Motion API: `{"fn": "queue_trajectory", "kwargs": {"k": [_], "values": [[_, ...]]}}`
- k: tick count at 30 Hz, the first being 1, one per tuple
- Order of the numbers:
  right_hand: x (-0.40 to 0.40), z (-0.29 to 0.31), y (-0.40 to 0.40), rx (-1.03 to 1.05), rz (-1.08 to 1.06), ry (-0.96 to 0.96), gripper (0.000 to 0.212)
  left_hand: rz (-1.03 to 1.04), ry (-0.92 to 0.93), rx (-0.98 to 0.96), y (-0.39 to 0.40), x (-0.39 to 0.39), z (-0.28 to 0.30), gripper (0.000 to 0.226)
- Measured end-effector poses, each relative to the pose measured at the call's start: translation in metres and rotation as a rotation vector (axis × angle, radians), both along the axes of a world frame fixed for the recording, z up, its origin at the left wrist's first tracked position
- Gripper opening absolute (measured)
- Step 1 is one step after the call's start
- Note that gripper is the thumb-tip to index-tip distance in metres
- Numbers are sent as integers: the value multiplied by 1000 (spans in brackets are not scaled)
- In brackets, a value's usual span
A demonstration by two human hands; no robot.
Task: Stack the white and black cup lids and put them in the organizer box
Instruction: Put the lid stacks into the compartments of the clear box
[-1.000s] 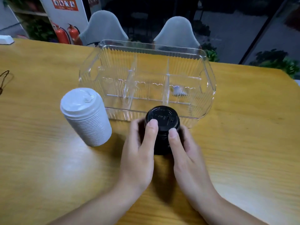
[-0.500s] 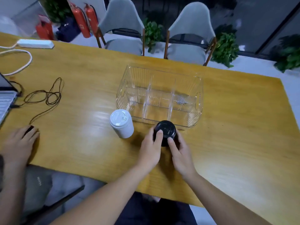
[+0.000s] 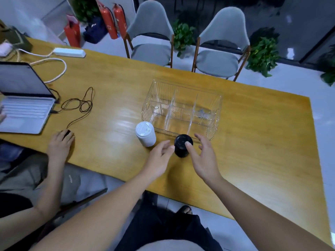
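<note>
The right hand point(image 3: 203, 156) is spread, its thumb tip resting on the black lid stack point(image 3: 182, 145); the left hand point(image 3: 159, 158), fingers loosely open, sits just beside it, gripping nothing. The white lid stack point(image 3: 146, 134) stands nearby, before the clear organizer box point(image 3: 183, 109). The lids look light, thin plastic (likely slippery, prone to toppling): best gripped round the sides, low.
</note>
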State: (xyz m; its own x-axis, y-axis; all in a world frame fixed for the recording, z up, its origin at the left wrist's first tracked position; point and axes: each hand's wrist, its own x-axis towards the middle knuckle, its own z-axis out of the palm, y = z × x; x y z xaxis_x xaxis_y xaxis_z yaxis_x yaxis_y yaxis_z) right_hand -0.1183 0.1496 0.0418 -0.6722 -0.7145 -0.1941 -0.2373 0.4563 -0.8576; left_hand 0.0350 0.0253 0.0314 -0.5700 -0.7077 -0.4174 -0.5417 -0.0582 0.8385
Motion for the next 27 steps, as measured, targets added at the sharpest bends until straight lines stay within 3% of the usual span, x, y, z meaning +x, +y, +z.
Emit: {"fn": "queue_trajectory", "kwargs": {"k": [3, 7, 11, 15, 19, 21, 24, 27], "values": [[3, 18, -17, -5, 128, 172, 59, 66, 41, -47, 1, 14, 12, 32], [16, 26, -58, -11, 284, 224, 64, 231, 67, -117, -19, 46, 12, 17], [28, 25, -104, 38, 427, 246, 75, 299, -22, -209, -46, 70, 3, 26], [35, 17, -140, 65, 526, 306, 80, 305, -178, -181, -76, 80, -27, 40], [39, 6, -165, 147, 608, 386, 90, 211, -294, -25, -98, 78, -56, 84], [40, -1, -173, 181, 639, 420, 92, 167, -297, 7, -107, 73, -68, 94], [40, -9, -182, 188, 643, 450, 88, 119, -262, -21, -117, 64, -89, 81], [38, -16, -183, 179, 639, 473, 82, 102, -337, -130, -118, 50, -91, 72]]}}
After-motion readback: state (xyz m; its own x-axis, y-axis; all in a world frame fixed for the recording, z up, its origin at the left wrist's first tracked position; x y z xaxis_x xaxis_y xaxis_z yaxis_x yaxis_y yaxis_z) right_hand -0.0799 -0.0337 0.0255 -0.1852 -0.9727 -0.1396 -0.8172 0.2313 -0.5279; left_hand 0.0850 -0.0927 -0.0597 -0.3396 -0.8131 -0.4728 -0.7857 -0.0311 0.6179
